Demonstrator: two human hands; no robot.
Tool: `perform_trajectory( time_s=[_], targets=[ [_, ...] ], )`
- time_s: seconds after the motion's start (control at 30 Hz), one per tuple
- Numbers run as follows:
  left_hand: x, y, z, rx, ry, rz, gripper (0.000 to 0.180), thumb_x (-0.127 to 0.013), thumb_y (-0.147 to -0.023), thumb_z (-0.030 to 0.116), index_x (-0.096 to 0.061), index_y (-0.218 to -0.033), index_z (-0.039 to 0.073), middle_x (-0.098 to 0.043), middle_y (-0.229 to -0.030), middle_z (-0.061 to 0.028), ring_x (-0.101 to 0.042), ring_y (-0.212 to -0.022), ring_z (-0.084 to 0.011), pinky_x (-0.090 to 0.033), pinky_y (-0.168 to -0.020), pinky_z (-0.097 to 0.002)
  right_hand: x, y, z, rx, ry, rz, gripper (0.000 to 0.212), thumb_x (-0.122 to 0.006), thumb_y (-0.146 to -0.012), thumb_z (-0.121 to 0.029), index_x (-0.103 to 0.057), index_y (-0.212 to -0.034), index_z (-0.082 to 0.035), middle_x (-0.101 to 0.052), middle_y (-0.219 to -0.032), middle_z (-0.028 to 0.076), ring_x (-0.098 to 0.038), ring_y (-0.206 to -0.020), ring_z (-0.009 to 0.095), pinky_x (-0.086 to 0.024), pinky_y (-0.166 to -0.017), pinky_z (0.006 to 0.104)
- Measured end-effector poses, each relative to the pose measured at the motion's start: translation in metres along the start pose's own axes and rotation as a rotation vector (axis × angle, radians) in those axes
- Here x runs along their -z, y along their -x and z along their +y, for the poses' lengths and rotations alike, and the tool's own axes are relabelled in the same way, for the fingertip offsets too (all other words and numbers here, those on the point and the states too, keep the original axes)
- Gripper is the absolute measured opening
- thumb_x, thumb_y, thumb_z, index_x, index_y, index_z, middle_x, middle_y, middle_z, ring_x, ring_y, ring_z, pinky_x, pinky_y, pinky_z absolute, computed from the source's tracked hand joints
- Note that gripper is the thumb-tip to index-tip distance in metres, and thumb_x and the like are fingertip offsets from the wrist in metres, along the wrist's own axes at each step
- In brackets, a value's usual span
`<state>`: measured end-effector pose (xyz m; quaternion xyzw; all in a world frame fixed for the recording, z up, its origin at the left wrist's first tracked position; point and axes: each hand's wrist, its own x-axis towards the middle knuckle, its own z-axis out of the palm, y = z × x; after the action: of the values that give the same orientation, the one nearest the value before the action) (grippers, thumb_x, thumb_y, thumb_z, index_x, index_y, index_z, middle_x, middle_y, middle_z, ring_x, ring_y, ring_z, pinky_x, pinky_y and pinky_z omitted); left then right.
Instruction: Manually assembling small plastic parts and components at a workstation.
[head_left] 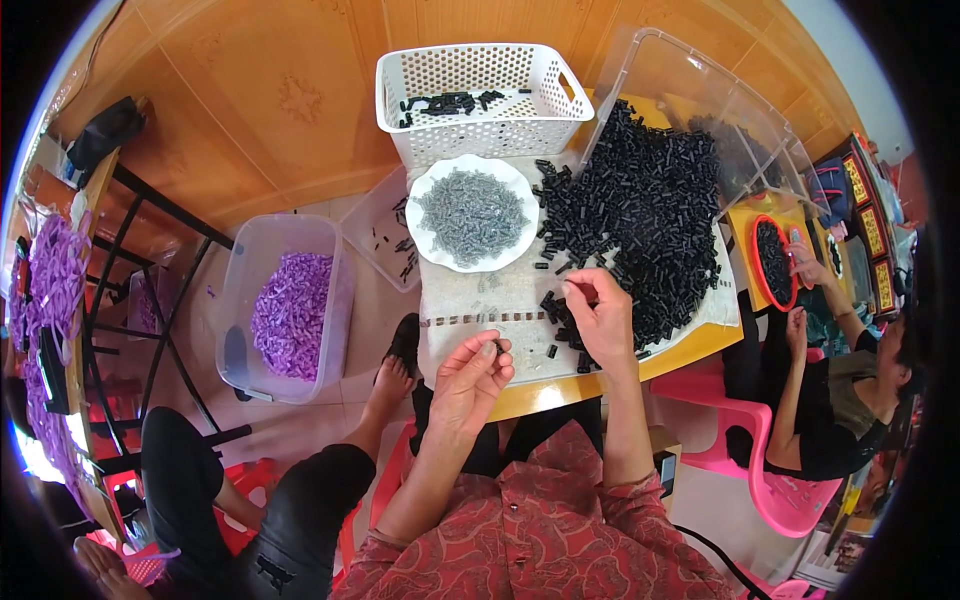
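Left hand [472,375] fingers pinched on one black piece [499,346], right hand [598,312] fingers closed at the black pile [640,225]; basket [480,92] barely filled, most remains, I'd say.

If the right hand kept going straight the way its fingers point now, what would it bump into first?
The right hand points up and slightly left across the table. First it would likely meet the loose black pieces at the pile's edge, then the white plate of grey screws. Depth is hard to judge from above.
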<state>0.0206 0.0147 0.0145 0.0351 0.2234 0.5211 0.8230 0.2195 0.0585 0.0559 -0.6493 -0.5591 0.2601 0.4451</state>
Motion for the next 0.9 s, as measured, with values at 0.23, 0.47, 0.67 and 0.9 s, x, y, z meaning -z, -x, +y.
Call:
perform_trajectory(
  time_s=[0.23,0.47,0.67,0.9],
  targets=[
    [-0.007,0.004,0.001,-0.026,0.017,-0.022,0.024,-0.056,-0.094,0.005,-0.059,-0.117,-0.001,-0.063,-0.103,-0.0114,-0.061,-0.087,-0.0164,-0.053,-0.080,-0.0292,-0.014,0.039,-0.013,-0.213,-0.622,-0.171,0.020,-0.062,-0.089,-0.001,-0.064,-0.108,0.003,-0.069,-0.091,0.009,-0.065,-0.076,0.012,-0.051,-0.072,0.0235],
    [-0.013,0.008,0.003,-0.056,0.041,-0.060,0.027,-0.054,-0.095,0.005,-0.057,-0.121,-0.002,-0.062,-0.105,-0.0117,-0.062,-0.089,-0.0167,-0.054,-0.080,-0.0297,-0.019,0.061,-0.029,-0.244,-0.832,-0.245,0.018,-0.064,-0.088,0.000,-0.063,-0.105,0.005,-0.069,-0.094,0.013,-0.067,-0.080,0.015,-0.054,-0.075,0.0262],
    [-0.010,0.011,0.004,-0.055,0.026,-0.080,0.026,-0.055,-0.095,0.006,-0.058,-0.120,-0.001,-0.063,-0.105,-0.0114,-0.062,-0.088,-0.0167,-0.054,-0.079,-0.0289,-0.021,0.068,-0.034,-0.242,-0.797,-0.243,0.017,-0.064,-0.088,-0.001,-0.063,-0.104,0.004,-0.069,-0.093,0.012,-0.065,-0.076,0.013,-0.053,-0.074,0.0249],
    [-0.013,0.012,0.004,-0.066,0.073,-0.102,0.027,-0.057,-0.094,0.007,-0.058,-0.120,0.000,-0.064,-0.105,-0.0112,-0.061,-0.084,-0.0151,-0.052,-0.075,-0.0272,-0.029,0.077,-0.043,-0.239,-0.759,-0.191,0.015,-0.065,-0.090,-0.007,-0.064,-0.101,0.002,-0.065,-0.087,0.006,-0.058,-0.074,0.009,-0.047,-0.068,0.0215]
  ],
)
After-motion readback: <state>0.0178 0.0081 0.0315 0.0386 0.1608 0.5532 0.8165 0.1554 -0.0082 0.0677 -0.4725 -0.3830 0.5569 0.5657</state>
